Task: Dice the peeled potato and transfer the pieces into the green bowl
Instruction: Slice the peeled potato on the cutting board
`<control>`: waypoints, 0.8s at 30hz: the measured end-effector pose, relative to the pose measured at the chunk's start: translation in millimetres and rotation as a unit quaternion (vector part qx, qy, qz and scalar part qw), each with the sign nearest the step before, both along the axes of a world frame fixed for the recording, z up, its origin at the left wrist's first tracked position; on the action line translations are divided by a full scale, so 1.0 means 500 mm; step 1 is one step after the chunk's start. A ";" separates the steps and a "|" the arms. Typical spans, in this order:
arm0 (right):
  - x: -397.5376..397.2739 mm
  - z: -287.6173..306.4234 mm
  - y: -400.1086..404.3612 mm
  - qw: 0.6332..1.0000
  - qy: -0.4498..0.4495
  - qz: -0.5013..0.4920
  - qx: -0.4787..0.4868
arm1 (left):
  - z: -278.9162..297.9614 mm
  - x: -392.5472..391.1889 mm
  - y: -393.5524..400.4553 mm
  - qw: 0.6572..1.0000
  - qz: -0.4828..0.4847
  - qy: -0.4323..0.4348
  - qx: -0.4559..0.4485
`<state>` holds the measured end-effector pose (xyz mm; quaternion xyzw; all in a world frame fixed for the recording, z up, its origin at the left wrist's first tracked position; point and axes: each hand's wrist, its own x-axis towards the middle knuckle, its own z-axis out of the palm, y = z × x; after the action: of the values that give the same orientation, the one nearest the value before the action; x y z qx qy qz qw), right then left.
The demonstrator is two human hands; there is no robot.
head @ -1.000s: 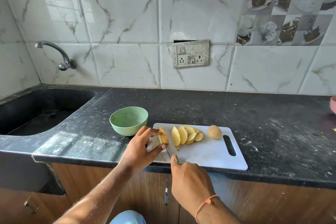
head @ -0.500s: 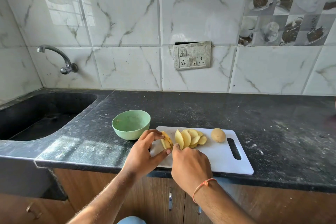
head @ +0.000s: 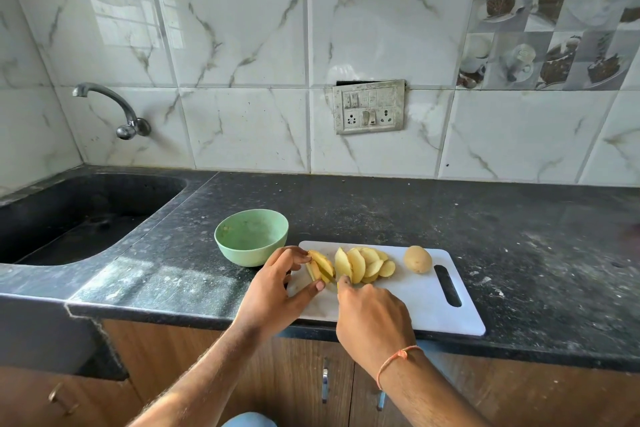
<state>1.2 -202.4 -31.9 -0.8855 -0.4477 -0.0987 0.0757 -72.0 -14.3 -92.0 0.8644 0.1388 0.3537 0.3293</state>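
Note:
A white cutting board (head: 415, 298) lies at the counter's front edge. My left hand (head: 273, 291) pinches a small stack of potato slices (head: 320, 262) at the board's left end. My right hand (head: 372, 319) is curled round a knife whose handle is hidden; its thin blade (head: 329, 276) lies against that stack. A fan of yellow potato slices (head: 360, 263) rests mid-board, and a whole round potato piece (head: 418, 259) sits to their right. The green bowl (head: 251, 236) stands just left of the board and looks nearly bare inside.
A dark sink (head: 79, 215) with a wall tap (head: 114, 107) is sunk into the black counter at the left. A switch and socket plate (head: 369, 107) is on the tiled wall. Wooden cabinet doors run below the counter edge.
My right hand has moved forward onto the board, bringing the knife up to the slices in my left hand. My left hand has stayed on the stack.

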 end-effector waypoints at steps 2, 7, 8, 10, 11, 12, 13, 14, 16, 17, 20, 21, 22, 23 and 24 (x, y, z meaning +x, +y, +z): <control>0.005 -0.003 -0.002 1.000 0.003 -0.002 0.004 | -0.001 -0.001 -0.001 1.000 -0.005 -0.002 0.000; 0.019 -0.010 -0.004 0.999 0.024 0.002 0.033 | 0.001 -0.003 -0.003 1.000 -0.017 -0.008 0.007; 0.021 -0.010 -0.004 0.999 0.028 0.002 0.037 | 0.001 -0.004 -0.003 1.000 -0.018 -0.007 0.005; 0.023 -0.010 -0.005 0.998 0.039 0.000 0.044 | 0.002 -0.005 -0.002 1.000 -0.016 0.001 0.002; 0.024 -0.009 -0.005 0.998 0.046 -0.001 0.047 | 0.003 -0.006 -0.003 1.000 -0.015 0.005 0.004; 0.027 -0.010 -0.006 0.997 0.053 -0.002 0.048 | 0.003 -0.007 -0.003 1.000 -0.016 0.009 0.005; 0.029 -0.010 -0.007 0.997 0.058 -0.002 0.050 | 0.004 -0.008 -0.003 1.000 -0.017 0.012 0.006; 0.031 -0.010 -0.007 0.997 0.060 -0.002 0.051 | 0.004 -0.008 -0.004 1.000 -0.019 0.016 0.008; 0.032 -0.010 -0.007 0.997 0.061 0.002 0.056 | 0.005 -0.009 -0.006 0.999 -0.015 0.023 0.016; 0.032 -0.009 -0.008 0.996 0.059 0.004 0.060 | 0.005 -0.009 -0.007 0.999 -0.010 0.027 0.022; 0.028 -0.003 -0.011 0.996 0.064 0.002 0.068 | 0.003 -0.009 -0.008 0.999 0.001 0.031 0.034; 0.028 -0.002 -0.013 0.995 0.068 0.000 0.071 | 0.002 -0.009 -0.008 0.999 0.003 0.033 0.037; 0.028 -0.001 -0.015 0.994 0.073 -0.002 0.075 | 0.000 -0.008 -0.007 0.999 0.003 0.035 0.041; 0.027 -0.001 -0.017 0.994 0.078 -0.003 0.079 | -0.001 -0.009 -0.006 0.998 0.002 0.036 0.044; 0.027 -0.001 -0.017 0.993 0.083 -0.002 0.082 | -0.002 -0.009 -0.006 0.998 0.000 0.037 0.048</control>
<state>14.6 -211.0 -32.2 -0.8822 -0.4288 -0.0613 0.1846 -76.4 -17.0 -92.8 0.8916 0.1343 0.3277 0.2821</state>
